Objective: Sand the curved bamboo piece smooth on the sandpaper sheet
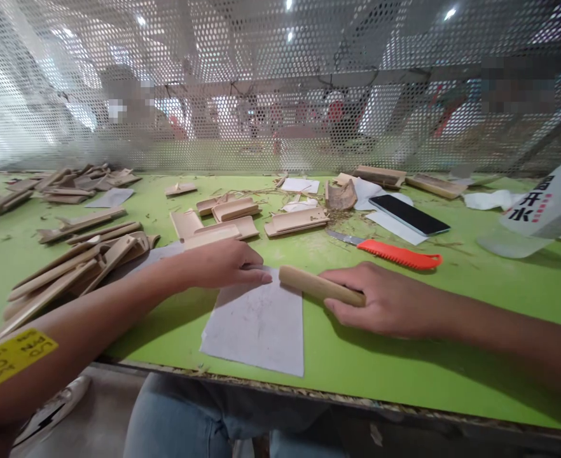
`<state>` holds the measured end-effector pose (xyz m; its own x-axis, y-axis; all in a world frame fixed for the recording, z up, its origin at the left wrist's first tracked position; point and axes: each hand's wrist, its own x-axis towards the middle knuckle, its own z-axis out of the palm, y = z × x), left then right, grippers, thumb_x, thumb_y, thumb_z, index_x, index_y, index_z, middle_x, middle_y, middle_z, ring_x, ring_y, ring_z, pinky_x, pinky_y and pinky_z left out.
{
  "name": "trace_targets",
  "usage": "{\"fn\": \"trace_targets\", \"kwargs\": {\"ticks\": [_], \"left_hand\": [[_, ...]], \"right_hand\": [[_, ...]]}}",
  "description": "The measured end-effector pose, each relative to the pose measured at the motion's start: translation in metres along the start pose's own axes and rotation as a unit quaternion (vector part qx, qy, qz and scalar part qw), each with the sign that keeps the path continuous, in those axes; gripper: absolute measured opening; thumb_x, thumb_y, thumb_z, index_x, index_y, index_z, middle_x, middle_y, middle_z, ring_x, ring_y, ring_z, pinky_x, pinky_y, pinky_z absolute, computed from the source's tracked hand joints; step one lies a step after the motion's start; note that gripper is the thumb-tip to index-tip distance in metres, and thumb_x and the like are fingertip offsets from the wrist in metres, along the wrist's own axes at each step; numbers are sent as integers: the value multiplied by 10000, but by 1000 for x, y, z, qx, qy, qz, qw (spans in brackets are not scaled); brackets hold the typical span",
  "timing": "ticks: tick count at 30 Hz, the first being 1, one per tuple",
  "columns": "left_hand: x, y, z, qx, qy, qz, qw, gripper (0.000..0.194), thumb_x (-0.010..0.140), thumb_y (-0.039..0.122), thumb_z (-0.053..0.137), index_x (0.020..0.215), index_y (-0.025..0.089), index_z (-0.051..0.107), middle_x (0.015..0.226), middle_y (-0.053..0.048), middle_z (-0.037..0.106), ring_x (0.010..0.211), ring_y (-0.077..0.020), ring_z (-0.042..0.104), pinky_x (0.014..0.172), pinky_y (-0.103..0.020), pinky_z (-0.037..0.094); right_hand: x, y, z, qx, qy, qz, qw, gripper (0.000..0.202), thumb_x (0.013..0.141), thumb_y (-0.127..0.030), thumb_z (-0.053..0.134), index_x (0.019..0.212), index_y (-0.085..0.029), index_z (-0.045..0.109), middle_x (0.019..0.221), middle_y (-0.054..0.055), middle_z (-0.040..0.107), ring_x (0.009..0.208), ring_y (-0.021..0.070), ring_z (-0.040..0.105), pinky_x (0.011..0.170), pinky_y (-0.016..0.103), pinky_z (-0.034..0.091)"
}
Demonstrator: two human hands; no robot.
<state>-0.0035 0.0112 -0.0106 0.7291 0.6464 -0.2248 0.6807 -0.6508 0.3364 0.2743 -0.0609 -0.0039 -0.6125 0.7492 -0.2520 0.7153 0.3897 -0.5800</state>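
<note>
My right hand [380, 299] grips one end of a pale, rounded piece of bamboo [316, 283]. The free end of this piece points left, over the right edge of a white sheet of paper [261, 324]. On the paper's upper left corner rests my left hand [228, 264], its fingers curled and its thumb lying along the top edge, holding the sheet down. The undersides of those fingers are hidden. Just beyond my right hand lies a knife with an orange handle [399, 253], blade towards the left.
Split bamboo pieces [80, 267] are piled at left, with more [297, 221] ahead of my hands. A phone [409, 214] lies on white paper at right, beside a translucent bottle [538, 210]. A perforated screen [271, 140] borders the green table [404, 375] at the back.
</note>
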Motion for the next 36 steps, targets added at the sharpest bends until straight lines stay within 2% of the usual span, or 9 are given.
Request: {"fn": "trace_targets", "kwargs": {"ticks": [2,6,11,16,20,25,30,36], "left_hand": [[0,1,-1,-3,-4,0,1000,492,987,578,480,672,200,486,578,34,450,527,-109,387,527,-298,237],[-1,1,-1,-6,-5,-4,1000,496,986,579,480,669,197,484,574,34,448,520,-106,377,518,-296,227],[0,0,0,-3,-3,-4,1000,498,985,581,477,667,197,482,577,32,451,526,-106,389,516,-294,231],[0,1,-1,-1,-8,-11,1000,500,982,591,468,678,196,509,585,25,484,524,-109,399,510,-295,235],[1,2,-1,1,-4,-15,1000,499,981,592,471,676,198,501,575,30,469,518,-108,396,514,-294,237],[1,0,0,0,-7,-8,1000,494,978,583,467,671,197,500,585,23,478,532,-111,400,518,-295,232],[1,0,0,2,-2,-14,1000,501,975,596,474,672,198,499,574,28,470,521,-109,396,521,-296,231],[2,-1,0,-1,0,-6,1000,503,979,590,465,671,195,507,586,22,484,535,-112,402,526,-298,231]], "right_hand": [[1,0,-1,-6,15,10,1000,129,911,-303,552,816,-220,524,704,-30,534,620,156,463,556,308,298],[2,-2,-3,6,-19,-4,1000,137,908,-293,551,800,-221,509,689,-38,514,609,149,454,559,306,305],[2,1,-2,6,12,19,1000,147,900,-315,563,799,-215,527,698,-29,536,617,154,470,552,303,302],[2,5,0,19,-28,-13,999,175,916,-318,548,782,-220,496,668,-41,502,585,141,435,531,300,289],[3,9,1,0,10,-3,1000,162,917,-319,557,799,-219,510,697,-32,532,616,151,464,548,303,298],[1,8,3,23,-23,-22,999,172,924,-312,548,788,-222,492,669,-41,504,580,139,430,530,299,289],[2,4,2,10,7,0,1000,163,899,-323,570,787,-216,517,684,-30,528,601,147,452,537,301,284],[3,6,3,24,-23,-20,999,153,908,-306,560,792,-221,508,671,-38,515,582,140,433,535,301,284]]}}
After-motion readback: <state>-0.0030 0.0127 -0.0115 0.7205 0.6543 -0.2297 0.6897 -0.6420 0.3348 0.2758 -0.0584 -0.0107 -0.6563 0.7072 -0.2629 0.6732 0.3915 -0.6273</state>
